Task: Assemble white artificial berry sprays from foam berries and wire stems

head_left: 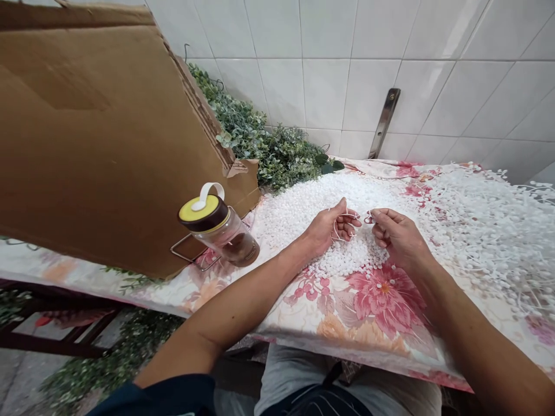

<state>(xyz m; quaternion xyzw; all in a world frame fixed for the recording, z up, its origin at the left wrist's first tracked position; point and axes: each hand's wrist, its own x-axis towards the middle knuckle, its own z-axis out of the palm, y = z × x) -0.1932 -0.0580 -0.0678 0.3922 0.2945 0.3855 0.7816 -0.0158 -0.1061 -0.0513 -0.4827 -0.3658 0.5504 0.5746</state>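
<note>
Above a heap of small white beads, my left hand is closed around a thin white branched plastic stem. Its fine prongs stick out past the thumb and curve below the fingers. Close by on the right, my right hand pinches with thumb and forefinger. A tiny white piece shows at these fingertips, too small to make out, near the stem's tips. The two hands are a small gap apart. More white stems with round white tips lie in a tangled pile to the right.
A flowered tablecloth covers the table. At the left stand a clear bottle with a yellow and brown lid and a large cardboard box. Green artificial foliage lies along the tiled wall. A metal strip leans there.
</note>
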